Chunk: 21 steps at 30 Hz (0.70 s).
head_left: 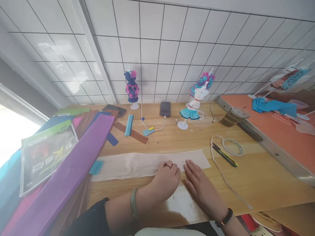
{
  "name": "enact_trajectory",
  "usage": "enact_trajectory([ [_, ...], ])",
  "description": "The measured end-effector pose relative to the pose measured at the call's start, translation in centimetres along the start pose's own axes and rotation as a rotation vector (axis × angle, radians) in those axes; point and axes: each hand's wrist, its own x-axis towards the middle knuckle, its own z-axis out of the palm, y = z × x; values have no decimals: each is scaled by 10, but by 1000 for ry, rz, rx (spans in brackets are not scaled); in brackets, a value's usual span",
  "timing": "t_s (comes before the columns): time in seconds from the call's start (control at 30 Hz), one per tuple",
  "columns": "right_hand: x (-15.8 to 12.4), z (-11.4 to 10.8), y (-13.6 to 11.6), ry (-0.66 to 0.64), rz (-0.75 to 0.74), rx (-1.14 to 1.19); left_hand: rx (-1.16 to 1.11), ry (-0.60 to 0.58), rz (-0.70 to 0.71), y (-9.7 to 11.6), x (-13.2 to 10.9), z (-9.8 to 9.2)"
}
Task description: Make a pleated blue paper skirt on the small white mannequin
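A long, slightly wrinkled white strip (137, 164), which looks like crepe paper, lies flat across the wooden table. My left hand (167, 180) is closed in a fist and pressed onto the strip right of its middle. The fingertips are hidden, so I cannot see whether anything is in them. My right hand (200, 185) lies flat, its fingers stretched out on the strip near the right end. On the strip's left end sits a small folded turquoise paper piece (96, 167). Right of my hands, a utility knife (225, 155) lies beside a roll of white tape (232, 147).
Purple paper (73, 160) and a printed packet (48, 154) cover the left side. Behind stand mini dress forms in blue-pink (132, 88) and white-turquoise (194, 105), a cabled dark device (165, 108), a phone (114, 109) and a brown cup (233, 117). An orange-topped table (270, 131) adjoins at right.
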Motion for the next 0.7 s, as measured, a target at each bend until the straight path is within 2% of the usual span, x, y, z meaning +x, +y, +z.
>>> enact_trajectory([
  [0.2, -5, 5, 7, 7, -5, -99, -24, 64, 15, -14, -29, 11],
  [0.4, -7, 5, 14, 6, 36, -117, -112, -60, -84, -41, -66, 9],
  [0.57, -7, 6, 19, 26, 29, -101, -106, -75, -109, -47, -76, 4],
  [0.7, -7, 6, 21, 24, 31, -106, -101, -65, -100, -48, -77, 7],
])
